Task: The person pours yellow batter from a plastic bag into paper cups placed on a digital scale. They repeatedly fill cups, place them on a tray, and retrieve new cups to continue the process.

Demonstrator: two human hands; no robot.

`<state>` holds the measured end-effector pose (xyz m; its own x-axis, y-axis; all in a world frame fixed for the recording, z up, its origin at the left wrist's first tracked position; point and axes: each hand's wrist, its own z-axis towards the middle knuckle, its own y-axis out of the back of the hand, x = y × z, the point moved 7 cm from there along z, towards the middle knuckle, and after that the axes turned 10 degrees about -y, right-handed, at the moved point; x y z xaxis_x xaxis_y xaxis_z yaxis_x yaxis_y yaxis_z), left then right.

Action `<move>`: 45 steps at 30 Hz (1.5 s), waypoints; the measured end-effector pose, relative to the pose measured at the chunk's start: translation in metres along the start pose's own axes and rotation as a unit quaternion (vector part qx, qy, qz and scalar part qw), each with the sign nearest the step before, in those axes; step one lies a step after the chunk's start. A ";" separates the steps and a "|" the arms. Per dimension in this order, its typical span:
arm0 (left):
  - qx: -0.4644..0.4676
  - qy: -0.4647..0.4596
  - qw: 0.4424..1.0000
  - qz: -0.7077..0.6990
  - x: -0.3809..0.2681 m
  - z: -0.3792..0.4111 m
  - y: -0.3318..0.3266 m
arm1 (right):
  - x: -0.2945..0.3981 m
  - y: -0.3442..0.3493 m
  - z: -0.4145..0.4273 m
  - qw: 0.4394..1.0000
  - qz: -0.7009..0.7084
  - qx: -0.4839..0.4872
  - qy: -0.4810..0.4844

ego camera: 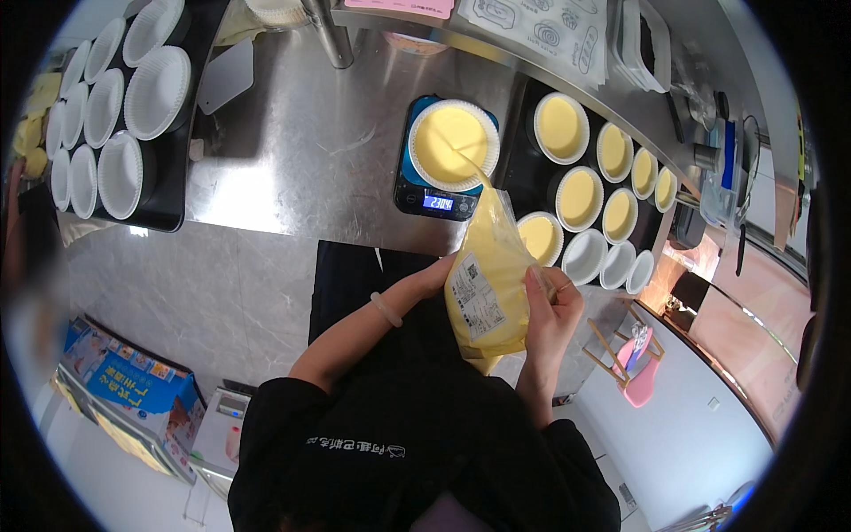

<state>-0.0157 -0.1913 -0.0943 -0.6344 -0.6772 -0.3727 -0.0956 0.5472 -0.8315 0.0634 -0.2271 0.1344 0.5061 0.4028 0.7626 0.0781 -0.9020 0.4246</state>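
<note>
A clear plastic bag of yellow batter [488, 286], with a printed label, is tilted over the counter's front edge. My right hand [553, 309] grips its gathered side, and my left hand [444, 274] is at its left side, the fingers mostly hidden behind the bag. From the bag's tip a thin yellow stream runs into a white pleated paper cup [454, 145]. This cup stands on a blue and black digital kitchen scale [437, 205] with a lit display. Right beside it, a black baking tray [522, 149] holds several cups with yellow batter and several empty white ones.
Another black tray [174, 199] with several empty paper cups [158, 93] stands at the left. A white plastic scraper [228, 76] lies near it. A steel shelf [505, 56] and its post [329, 33] rise behind the scale. Part of another person shows at the far left.
</note>
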 end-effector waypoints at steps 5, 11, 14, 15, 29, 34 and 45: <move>-0.004 0.007 1.000 0.015 -0.005 -0.002 -0.002 | 0.002 -0.001 0.000 1.000 0.003 0.003 -0.006; -0.013 -0.016 1.000 0.005 0.000 0.003 0.002 | 0.005 -0.001 0.000 1.000 -0.009 0.004 -0.005; -0.009 -0.019 1.000 0.001 0.002 0.005 0.004 | 0.006 -0.001 0.000 1.000 -0.011 0.005 -0.005; -0.007 -0.021 1.000 -0.001 0.001 0.005 0.003 | 0.006 -0.001 0.000 1.000 -0.013 0.006 -0.004; -0.022 -0.015 0.999 -0.039 -0.042 0.001 -0.017 | 0.012 0.002 -0.001 1.000 0.000 -0.014 0.026; -0.028 -0.088 0.996 0.012 -0.079 0.006 -0.030 | 0.025 0.011 -0.010 0.996 -0.005 -0.055 0.076; -0.017 -0.122 0.989 0.086 -0.095 0.010 -0.030 | 0.032 0.016 -0.008 0.992 0.038 -0.053 0.110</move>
<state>0.0556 -0.1484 -0.0379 -0.4393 -0.6686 -0.6000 -0.0309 0.6787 -0.7338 0.0736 -0.2270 0.1696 0.3067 0.3687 0.8775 -0.0495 -0.9145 0.4015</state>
